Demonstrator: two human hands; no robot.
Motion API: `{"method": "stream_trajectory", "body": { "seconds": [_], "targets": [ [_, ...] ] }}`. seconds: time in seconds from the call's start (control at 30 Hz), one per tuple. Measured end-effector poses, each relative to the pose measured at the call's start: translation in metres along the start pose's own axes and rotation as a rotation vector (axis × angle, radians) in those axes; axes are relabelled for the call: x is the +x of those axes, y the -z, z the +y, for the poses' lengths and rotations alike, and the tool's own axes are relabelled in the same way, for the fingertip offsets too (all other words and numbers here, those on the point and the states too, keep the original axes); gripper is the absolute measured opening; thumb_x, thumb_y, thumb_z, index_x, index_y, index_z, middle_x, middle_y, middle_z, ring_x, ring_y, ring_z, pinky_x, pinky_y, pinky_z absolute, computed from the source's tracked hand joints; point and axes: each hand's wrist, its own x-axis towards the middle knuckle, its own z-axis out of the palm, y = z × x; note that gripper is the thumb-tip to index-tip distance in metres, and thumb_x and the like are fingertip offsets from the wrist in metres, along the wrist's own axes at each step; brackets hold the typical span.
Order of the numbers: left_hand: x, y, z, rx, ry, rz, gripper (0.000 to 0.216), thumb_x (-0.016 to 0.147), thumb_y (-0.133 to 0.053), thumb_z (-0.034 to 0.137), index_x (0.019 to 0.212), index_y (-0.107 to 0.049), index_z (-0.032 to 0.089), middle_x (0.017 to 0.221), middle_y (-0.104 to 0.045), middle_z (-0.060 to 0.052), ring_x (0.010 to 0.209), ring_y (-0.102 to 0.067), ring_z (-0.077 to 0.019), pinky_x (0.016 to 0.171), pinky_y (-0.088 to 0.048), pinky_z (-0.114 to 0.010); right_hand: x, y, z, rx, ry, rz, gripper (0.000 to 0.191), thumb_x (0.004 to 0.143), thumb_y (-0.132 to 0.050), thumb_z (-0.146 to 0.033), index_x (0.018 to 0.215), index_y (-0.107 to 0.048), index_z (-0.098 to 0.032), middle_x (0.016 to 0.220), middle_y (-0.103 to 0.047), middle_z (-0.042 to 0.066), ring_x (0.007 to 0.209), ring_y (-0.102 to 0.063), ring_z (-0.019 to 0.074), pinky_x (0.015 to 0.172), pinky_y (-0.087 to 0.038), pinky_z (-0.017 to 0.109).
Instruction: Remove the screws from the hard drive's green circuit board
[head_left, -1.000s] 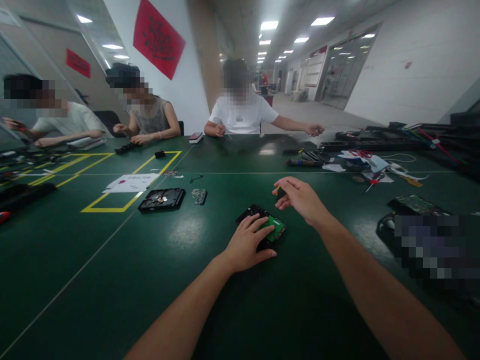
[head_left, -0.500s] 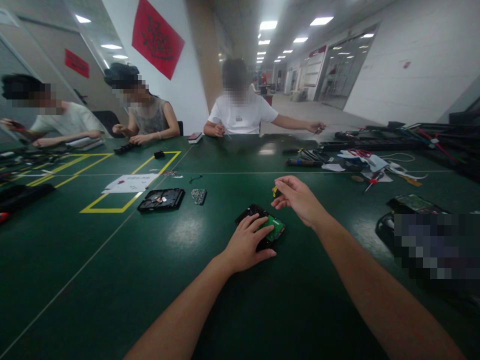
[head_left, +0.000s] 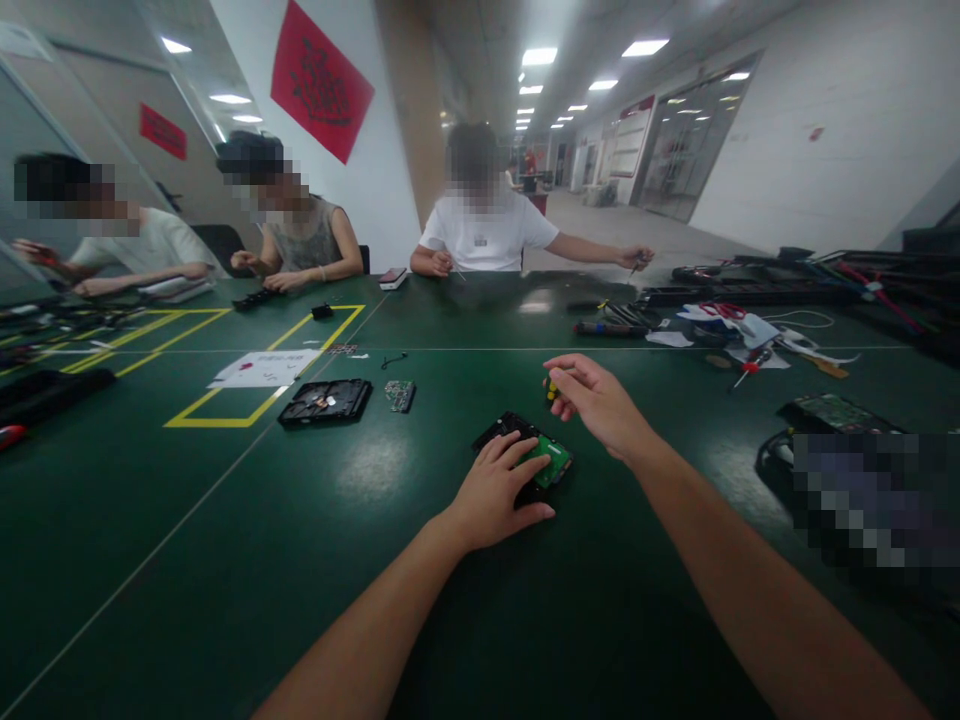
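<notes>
My left hand (head_left: 499, 490) lies with fingers spread across a black hard drive (head_left: 495, 428), whose green circuit board (head_left: 555, 462) shows beside the fingertips. Part of the drive is hidden under the palm. Above the far right corner of the drive, my right hand (head_left: 592, 400) is closed on a small screwdriver (head_left: 552, 388) with a yellow and black handle, held roughly upright. Its tip is too dark to make out. To the left lie another open black drive casing (head_left: 325, 401) and a loose circuit board (head_left: 400, 396), apart from both hands.
A white paper (head_left: 266, 368) lies by yellow tape. Far right are cables, scraps and a red-handled screwdriver (head_left: 752, 367). A dark device with a circuit board (head_left: 840, 412) sits at the right. Across the green table (head_left: 225, 560) sit several people, one in a white shirt (head_left: 480, 235).
The screwdriver has turned a little in my right hand, and more of its yellow handle shows. My left hand stays on the drive. The whole view has shifted slightly.
</notes>
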Motion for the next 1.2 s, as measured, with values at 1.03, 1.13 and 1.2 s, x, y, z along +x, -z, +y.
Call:
{"method": "stream_trajectory", "body": {
  "seconds": [1.03,1.13,1.2],
  "targets": [
    [0.0,-0.001,-0.002,-0.016,0.004,0.004,0.075,0.09,-0.066,0.068,0.152,-0.049,0.03,0.161,-0.043,-0.008,0.153,-0.03,-0.0372,0.124,-0.024,-0.06,-0.004,0.005,-0.014,0.391,-0.241,-0.183,0.025,0.091,-0.07,-0.033,0.113,-0.074,-0.02,0.101,-0.071,0.007,0.071,-0.063,0.0129,0.061,-0.051,0.026],
    [-0.001,0.0,-0.001,-0.017,0.007,-0.001,0.074,0.091,-0.065,0.067,0.153,-0.048,0.03,0.162,-0.043,-0.008,0.154,-0.028,-0.0368,0.125,-0.023,-0.059,-0.002,0.005,-0.011,0.215,-0.158,-0.126,0.024,0.086,-0.076,-0.036,0.103,-0.076,-0.019,0.093,-0.07,0.004,0.066,-0.056,0.0107,0.055,-0.042,0.023],
    [-0.001,0.001,-0.001,-0.022,0.006,-0.006,0.074,0.091,-0.066,0.067,0.153,-0.048,0.03,0.162,-0.043,-0.009,0.154,-0.028,-0.0369,0.124,-0.024,-0.06,0.0,0.006,-0.008,0.137,-0.103,-0.038,0.022,0.083,-0.079,-0.036,0.095,-0.074,-0.018,0.084,-0.068,0.002,0.064,-0.052,0.0097,0.055,-0.04,0.023]
  ]
}}
